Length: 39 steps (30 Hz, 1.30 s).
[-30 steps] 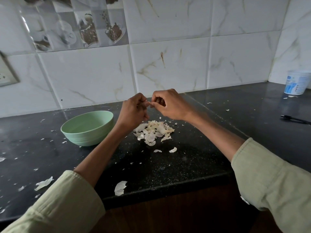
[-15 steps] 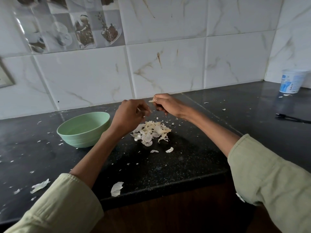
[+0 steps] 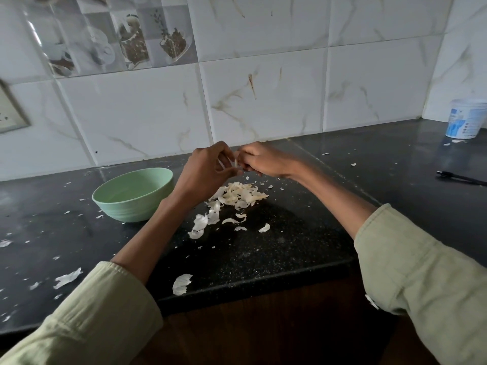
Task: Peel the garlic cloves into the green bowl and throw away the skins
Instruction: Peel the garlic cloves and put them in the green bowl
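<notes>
Both hands meet above the dark bench, just behind the heap of skins. The left hand pinches a pale strip of skin, and the right hand curls round what is probably a garlic clove, mostly hidden. The green bowl sits to the left, near the heap; its contents cannot be seen. The likely slip is the clove popping free onto the skins, or flakes drifting into the bowl, since loose bits already litter the bench.

Both arms wear loose pale green sleeves of soft woven cloth. Each cuff is pushed back well behind the fingers, forearms bare.
</notes>
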Each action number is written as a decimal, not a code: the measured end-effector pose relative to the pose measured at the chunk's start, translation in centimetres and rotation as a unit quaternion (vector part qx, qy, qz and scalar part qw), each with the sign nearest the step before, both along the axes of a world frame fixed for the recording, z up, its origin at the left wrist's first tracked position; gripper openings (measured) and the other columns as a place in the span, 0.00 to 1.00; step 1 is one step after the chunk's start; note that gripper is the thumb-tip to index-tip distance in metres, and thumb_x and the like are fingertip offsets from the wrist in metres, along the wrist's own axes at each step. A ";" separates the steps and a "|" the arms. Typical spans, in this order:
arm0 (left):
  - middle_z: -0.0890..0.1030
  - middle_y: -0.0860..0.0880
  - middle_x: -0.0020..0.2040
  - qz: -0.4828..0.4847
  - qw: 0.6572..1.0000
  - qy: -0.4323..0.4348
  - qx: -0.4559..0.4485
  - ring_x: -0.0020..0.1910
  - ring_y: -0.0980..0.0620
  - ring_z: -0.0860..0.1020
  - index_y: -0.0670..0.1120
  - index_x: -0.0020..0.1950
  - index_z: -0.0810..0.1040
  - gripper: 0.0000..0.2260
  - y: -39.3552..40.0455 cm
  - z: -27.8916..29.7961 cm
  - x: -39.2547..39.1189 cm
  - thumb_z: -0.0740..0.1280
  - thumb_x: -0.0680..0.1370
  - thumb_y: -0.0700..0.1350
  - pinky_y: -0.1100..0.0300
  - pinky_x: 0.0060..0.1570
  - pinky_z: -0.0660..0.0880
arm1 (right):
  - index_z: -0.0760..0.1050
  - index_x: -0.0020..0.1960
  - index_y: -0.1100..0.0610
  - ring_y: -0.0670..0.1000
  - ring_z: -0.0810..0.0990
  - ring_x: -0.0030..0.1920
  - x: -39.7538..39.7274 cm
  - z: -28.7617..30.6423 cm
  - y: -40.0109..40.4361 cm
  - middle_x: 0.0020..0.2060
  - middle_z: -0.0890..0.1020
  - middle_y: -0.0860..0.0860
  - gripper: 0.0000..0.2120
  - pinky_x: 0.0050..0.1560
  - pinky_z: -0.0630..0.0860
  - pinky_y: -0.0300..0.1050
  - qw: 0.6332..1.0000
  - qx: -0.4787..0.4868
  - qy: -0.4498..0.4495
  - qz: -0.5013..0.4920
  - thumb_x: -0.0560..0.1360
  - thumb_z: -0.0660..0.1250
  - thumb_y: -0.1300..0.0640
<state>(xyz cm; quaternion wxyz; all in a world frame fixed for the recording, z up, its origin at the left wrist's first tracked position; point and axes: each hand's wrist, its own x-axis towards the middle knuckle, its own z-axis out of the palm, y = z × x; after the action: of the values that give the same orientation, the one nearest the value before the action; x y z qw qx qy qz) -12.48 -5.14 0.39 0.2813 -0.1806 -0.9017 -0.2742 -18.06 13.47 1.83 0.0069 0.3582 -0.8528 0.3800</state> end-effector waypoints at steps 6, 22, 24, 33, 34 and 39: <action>0.84 0.54 0.38 -0.006 1.000 0.005 -0.017 0.37 0.54 0.83 0.50 0.45 0.79 0.10 -0.4 -0.9 -0.2 0.78 0.75 0.51 0.47 0.40 0.81 | 0.75 0.41 0.51 0.46 0.69 0.29 0.0 -0.6 -0.4 0.34 0.78 0.52 0.15 0.32 0.64 0.42 0.999 0.001 0.047 -0.003 0.86 0.61 0.55; 0.80 0.48 0.36 0.179 0.968 0.156 0.078 0.33 0.46 0.77 0.43 0.43 0.76 0.14 -0.7 -0.1 0.6 0.53 0.80 0.45 0.48 0.34 0.74 | 0.82 0.43 0.60 0.48 0.78 0.31 -0.4 -1.0 -0.4 0.35 0.83 0.56 0.21 0.32 0.69 0.32 0.994 0.015 0.096 -0.044 0.87 0.60 0.50; 0.77 0.47 0.35 0.246 0.944 0.201 0.087 0.33 0.45 0.73 0.43 0.42 0.73 0.10 -1.1 1.0 0.9 0.55 0.80 0.43 0.51 0.33 0.65 | 0.82 0.45 0.59 0.47 0.79 0.34 -0.2 -1.0 -0.3 0.35 0.83 0.53 0.20 0.36 0.72 0.35 0.995 0.031 0.086 -0.043 0.87 0.59 0.49; 0.84 0.47 0.41 0.402 0.906 0.121 0.054 0.42 0.41 0.76 0.45 0.44 0.81 0.13 -3.7 2.0 0.7 0.57 0.74 0.35 0.48 0.51 0.62 | 0.81 0.43 0.55 0.45 0.81 0.33 -0.1 -1.2 -0.4 0.36 0.84 0.52 0.19 0.35 0.71 0.35 0.994 0.067 0.082 -0.038 0.86 0.60 0.48; 0.84 0.48 0.43 0.396 0.909 0.115 0.059 0.44 0.41 0.77 0.47 0.45 0.82 0.15 -3.5 2.1 0.7 0.57 0.74 0.35 0.48 0.52 0.61 | 0.81 0.43 0.55 0.44 0.81 0.32 -0.2 -1.3 -0.1 0.35 0.84 0.51 0.19 0.34 0.70 0.33 0.993 0.068 0.082 -0.040 0.86 0.60 0.48; 0.86 0.50 0.46 0.341 0.916 0.050 0.206 0.52 0.43 0.80 0.51 0.45 0.84 0.16 -4.1 2.8 0.4 0.57 0.71 0.40 0.45 0.64 0.70 | 0.82 0.43 0.56 0.41 0.80 0.30 -0.1 -1.3 -0.2 0.32 0.82 0.47 0.20 0.31 0.69 0.30 0.993 0.078 0.075 -0.041 0.85 0.61 0.46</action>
<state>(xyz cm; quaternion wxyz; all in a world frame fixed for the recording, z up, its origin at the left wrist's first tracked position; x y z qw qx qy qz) -12.04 -9.25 3.17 0.4337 0.1862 -0.8169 -0.3316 -18.21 13.32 0.57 0.0583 0.3503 -0.8907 0.2838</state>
